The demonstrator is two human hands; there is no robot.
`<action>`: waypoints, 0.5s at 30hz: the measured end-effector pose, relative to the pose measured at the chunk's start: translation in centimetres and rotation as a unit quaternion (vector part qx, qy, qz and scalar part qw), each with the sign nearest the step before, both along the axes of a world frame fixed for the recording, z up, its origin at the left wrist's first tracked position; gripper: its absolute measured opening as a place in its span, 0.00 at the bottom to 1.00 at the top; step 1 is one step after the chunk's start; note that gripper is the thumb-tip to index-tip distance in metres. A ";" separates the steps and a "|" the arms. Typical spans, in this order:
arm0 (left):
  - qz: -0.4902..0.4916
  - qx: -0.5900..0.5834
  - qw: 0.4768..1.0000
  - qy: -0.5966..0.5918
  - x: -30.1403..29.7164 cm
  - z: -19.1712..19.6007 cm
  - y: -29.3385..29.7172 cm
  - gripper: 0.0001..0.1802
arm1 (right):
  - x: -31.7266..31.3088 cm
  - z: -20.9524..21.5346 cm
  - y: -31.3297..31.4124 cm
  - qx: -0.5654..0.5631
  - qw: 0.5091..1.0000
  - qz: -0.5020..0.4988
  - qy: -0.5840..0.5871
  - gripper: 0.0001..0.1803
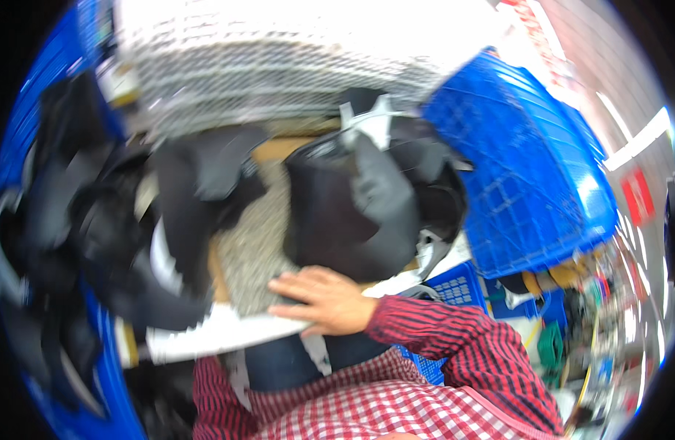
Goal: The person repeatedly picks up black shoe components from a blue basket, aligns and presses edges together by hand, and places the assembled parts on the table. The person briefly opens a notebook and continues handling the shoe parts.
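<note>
Head view, blurred by motion: the right hand (pixel 324 299) lies flat, fingers extended and unclenched, palm down on a grey speckled fabric panel (pixel 260 249) at the near edge of a worktable (pixel 279 149). It grasps nothing; fingertips press the panel where a white strip (pixel 227 330) runs along its front edge. The sleeve is red with dark stripes. The left hand is out of sight, so its state cannot be told. Just behind the right hand sits a black and grey garment piece (pixel 352 205), bulked up and touching the panel. Left of the hand, dark cut pieces (pixel 95 220) are heaped. Right of the garment piece, a blue plastic crate (pixel 528 169) stands tilted. Beyond the garment piece, a white mesh stack (pixel 279 59) spans the table.
</note>
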State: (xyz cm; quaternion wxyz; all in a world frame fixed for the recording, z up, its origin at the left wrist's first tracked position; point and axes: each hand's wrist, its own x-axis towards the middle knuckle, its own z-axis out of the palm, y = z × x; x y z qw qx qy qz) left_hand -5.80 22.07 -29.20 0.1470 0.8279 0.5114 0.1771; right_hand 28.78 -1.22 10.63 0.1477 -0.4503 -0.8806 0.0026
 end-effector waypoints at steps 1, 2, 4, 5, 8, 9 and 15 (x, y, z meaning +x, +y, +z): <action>0.034 -0.075 0.996 0.021 1.5 -0.5 1.0 0.24 | 0.6 -0.1 0.3 -0.051 0.998 -0.026 0.005 0.56; 0.064 -0.125 0.989 0.045 2.7 -1.0 1.7 0.24 | 1.0 -0.1 0.3 -0.070 0.997 -0.023 -0.033 0.55; 0.103 -0.184 0.974 0.086 4.5 -2.8 2.2 0.24 | 1.9 -0.4 -0.8 -0.064 0.998 -0.004 -0.030 0.54; 0.116 -0.203 0.967 0.099 5.4 -3.8 2.4 0.25 | 2.2 -0.7 -1.4 -0.022 1.000 -0.002 -0.011 0.55; 0.154 -0.245 0.949 0.125 6.9 -7.2 2.4 0.25 | 2.7 -2.1 -2.7 -0.004 0.999 -0.014 -0.043 0.47; 0.162 -0.256 0.944 0.129 7.3 -8.2 2.4 0.25 | 2.8 -2.5 -2.9 0.030 0.999 -0.009 -0.017 0.49; 0.203 -0.301 0.924 0.120 8.6 -11.7 1.9 0.26 | 2.4 -2.3 -1.6 0.057 0.998 -0.004 0.016 0.45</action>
